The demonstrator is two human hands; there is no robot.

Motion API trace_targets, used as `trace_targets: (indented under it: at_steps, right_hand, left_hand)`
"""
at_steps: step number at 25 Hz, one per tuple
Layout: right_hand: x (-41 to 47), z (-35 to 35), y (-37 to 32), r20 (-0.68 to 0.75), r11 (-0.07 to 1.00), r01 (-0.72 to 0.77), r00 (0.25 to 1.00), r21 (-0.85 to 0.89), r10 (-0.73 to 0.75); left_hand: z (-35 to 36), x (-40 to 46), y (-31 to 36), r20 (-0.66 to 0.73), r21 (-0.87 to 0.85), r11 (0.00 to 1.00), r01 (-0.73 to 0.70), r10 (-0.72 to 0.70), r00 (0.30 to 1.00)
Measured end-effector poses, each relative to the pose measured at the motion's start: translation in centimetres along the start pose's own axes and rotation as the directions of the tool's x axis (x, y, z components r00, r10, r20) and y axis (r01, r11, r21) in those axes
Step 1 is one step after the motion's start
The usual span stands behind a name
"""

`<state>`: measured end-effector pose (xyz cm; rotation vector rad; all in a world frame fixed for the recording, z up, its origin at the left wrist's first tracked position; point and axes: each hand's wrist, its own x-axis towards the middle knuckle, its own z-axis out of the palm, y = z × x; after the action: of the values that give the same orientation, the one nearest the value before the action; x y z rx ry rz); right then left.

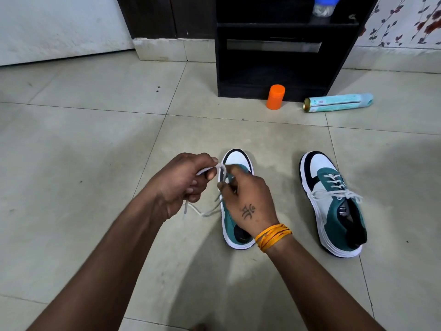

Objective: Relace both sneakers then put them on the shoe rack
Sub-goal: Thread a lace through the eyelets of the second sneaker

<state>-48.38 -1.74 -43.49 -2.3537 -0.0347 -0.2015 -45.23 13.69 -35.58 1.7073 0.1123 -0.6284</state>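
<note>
Two white, teal and black sneakers stand on the tiled floor, toes pointing away from me. The left sneaker (236, 161) is partly covered by my right hand (248, 201), which pinches its white lace (202, 213) above the tongue. My left hand (181, 185) grips the same lace just left of the shoe, and a loose end trails onto the floor. The right sneaker (334, 204) stands apart to the right, with its lace threaded and loosely spread. The black shoe rack (274, 89) stands ahead against the wall.
An orange cylinder (275, 97) stands at the rack's foot. A pale teal spray can (337, 103) lies on its side to the right. A blue-lidded jar (323, 7) sits on an upper rack shelf. A dark door frame (167, 17) is at back left.
</note>
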Motion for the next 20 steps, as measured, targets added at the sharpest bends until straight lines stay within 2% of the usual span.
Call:
trace_targets:
  at_steps: [2, 4, 7, 9, 14, 20]
  right_hand:
    - [0.2, -0.8, -1.3, -0.136, 0.984, 0.098, 0.988, 0.146, -0.078]
    - [0.3, -1.1, -1.9, -0.194, 0.981, 0.168, 0.97, 0.099, -0.146]
    - [0.6, -0.7, 0.0, -0.083, 0.992, 0.046, 0.995, -0.116, -0.056]
    - [0.3, -0.5, 1.1, -0.011, 0.995, -0.029, 1.0, -0.094, 0.028]
    - [-0.4, -1.5, -0.8, -0.086, 0.989, 0.131, 0.989, 0.074, -0.124]
    - [-0.4, -1.2, 0.7, -0.127, 1.0, 0.006, 0.992, -0.026, -0.01]
  left_hand:
    - [0.1, 0.1, -0.2, 0.007, 0.006, 1.0, 0.007, -0.007, 1.0]
    - [0.0, 0.2, -0.1, 0.015, 0.002, 1.0, 0.004, -0.004, 1.0]
    - [-0.1, 0.1, 0.3, 0.009, 0.003, 1.0, -0.002, 0.002, 1.0]
    - [0.0, 0.0, 0.3, 0.004, 0.01, 1.0, -0.003, 0.003, 1.0]
    - [0.4, 0.3, -0.4, 0.019, 0.068, 0.998, -0.01, 0.009, 1.0]
    - [0.1, 0.4, -1.3, 0.116, 0.089, 0.994, -0.061, 0.051, 0.992]
